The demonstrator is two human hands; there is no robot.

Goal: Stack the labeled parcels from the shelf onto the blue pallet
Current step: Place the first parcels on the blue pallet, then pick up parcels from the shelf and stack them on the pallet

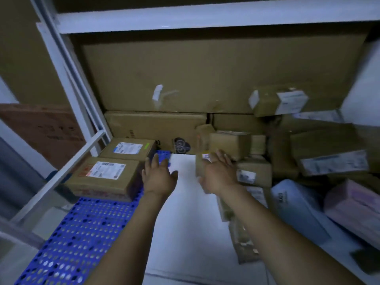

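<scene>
Parcel flat — long axis crosswise (label up)

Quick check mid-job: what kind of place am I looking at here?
Most likely a parcel storeroom or small warehouse: big cardboard cartons stand under a white metal shelf frame, a heap of labelled parcels lies on the right, and a blue perforated pallet carries two labelled boxes.

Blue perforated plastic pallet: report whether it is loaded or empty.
Partly loaded. A near labelled brown cardboard parcel and a far labelled parcel lie flat on the blue perforated plastic pallet; its near stretch is bare.
</scene>
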